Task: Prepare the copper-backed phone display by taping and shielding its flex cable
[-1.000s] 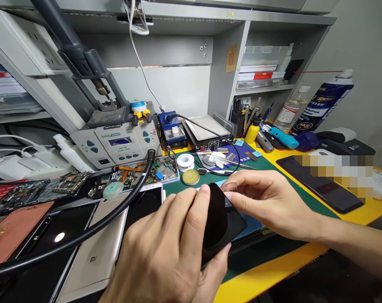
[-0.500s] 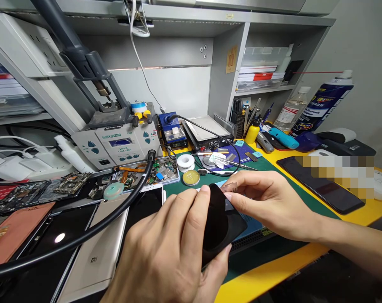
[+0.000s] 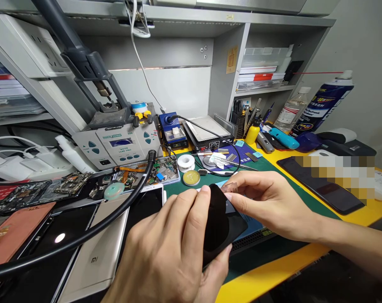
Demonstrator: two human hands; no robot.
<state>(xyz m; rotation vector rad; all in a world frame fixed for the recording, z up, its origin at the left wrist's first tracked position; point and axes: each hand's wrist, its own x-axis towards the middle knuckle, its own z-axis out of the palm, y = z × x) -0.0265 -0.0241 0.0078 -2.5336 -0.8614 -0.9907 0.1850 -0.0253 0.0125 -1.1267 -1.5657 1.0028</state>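
My left hand (image 3: pixel 168 235) is closed around a flat black panel (image 3: pixel 216 223) the shape of a phone, tilted upward, with the thumb underneath and the fingers over its near edge. The panel's dark face looks curved, and a greyer flat part shows on its right. At its far right corner my right hand (image 3: pixel 266 204) is closed, thumb and fingers together. A small brownish, see-through piece (image 3: pixel 231 187) shows at those fingertips. The fingers partly hide it, and I cannot tell whether it is joined to the panel. Below lies a blue mat (image 3: pixel 252 225) with a dark edge.
Phones, one gold-backed (image 3: pixel 99 248), lie to the left beneath a thick black hose (image 3: pixel 124 208). A tin of yellow paste (image 3: pixel 191 178), a solder spool (image 3: pixel 185 161) and a hot plate (image 3: pixel 209 130) stand behind. A black phone (image 3: pixel 320 185) lies at right.
Almost nothing differs. Both hands and the black panel keep the same place and grip, with only a very slight shift of the panel's right side.
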